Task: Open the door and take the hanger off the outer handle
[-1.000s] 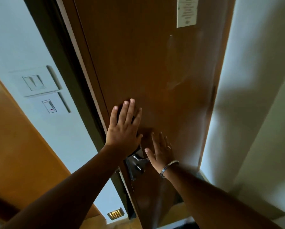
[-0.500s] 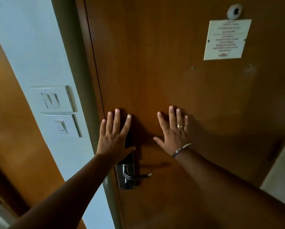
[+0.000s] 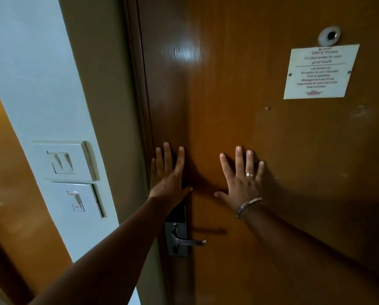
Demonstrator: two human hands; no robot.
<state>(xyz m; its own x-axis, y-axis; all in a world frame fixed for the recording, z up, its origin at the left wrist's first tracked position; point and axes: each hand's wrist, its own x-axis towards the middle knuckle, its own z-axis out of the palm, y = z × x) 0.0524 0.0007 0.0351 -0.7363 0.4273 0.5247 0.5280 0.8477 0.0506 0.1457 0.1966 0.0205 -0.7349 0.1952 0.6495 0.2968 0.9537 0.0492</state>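
Door [image 3: 261, 194] is pressed shut by flat, empty left hand [image 3: 168, 179] and right hand [image 3: 242, 181]; lever handle [image 3: 190, 241] must be gripped next.

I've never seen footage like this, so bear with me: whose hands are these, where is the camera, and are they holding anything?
There is no machine here. A person wears a camera on the head, and it looks forward and down, so you see their own arms reaching out. Both palms lie flat, fingers spread, on a brown wooden door: the left hand by the door's edge, the right hand, with a ring and a bracelet, further in. Neither holds anything. Below the left hand is a metal lever handle, untouched. Higher up are a peephole and a printed notice. Wall switches sit to the left. No hanger is in view.
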